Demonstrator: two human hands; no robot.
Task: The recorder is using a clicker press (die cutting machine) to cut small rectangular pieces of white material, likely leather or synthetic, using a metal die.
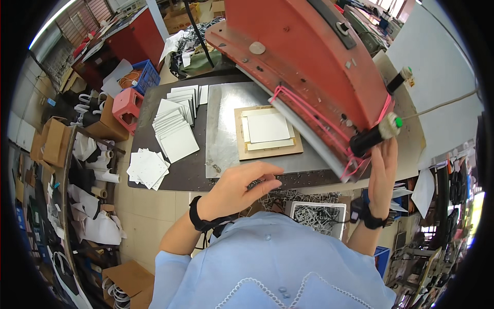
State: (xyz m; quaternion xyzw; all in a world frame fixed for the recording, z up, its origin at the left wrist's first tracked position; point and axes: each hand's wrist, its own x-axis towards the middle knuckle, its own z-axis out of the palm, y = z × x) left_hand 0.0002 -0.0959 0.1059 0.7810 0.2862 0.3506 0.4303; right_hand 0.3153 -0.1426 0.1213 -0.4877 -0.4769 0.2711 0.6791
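Observation:
My left hand [242,188] hovers at the near edge of the metal plate [221,123], thumb and fingers apart and holding nothing. Before it lies a brown die board [298,148] bearing a cream-coloured layer and a white rectangular sheet [268,127]. Stretched upward, the fingers of my right hand [382,172] lie beside the black handle [366,141] with a green button; their tips are partly hidden by it. That handle is on the red press arm [309,67], which hangs to the right of the board, wound with pink cord [314,118].
Left on the dark table stand stacked white square pieces [177,141] and a loose white pile [147,168]. Below the table edge sits a white bin [343,211] of scrap strips. A pink stool [126,109], blue crate [148,74] and cartons [105,123] flank the table.

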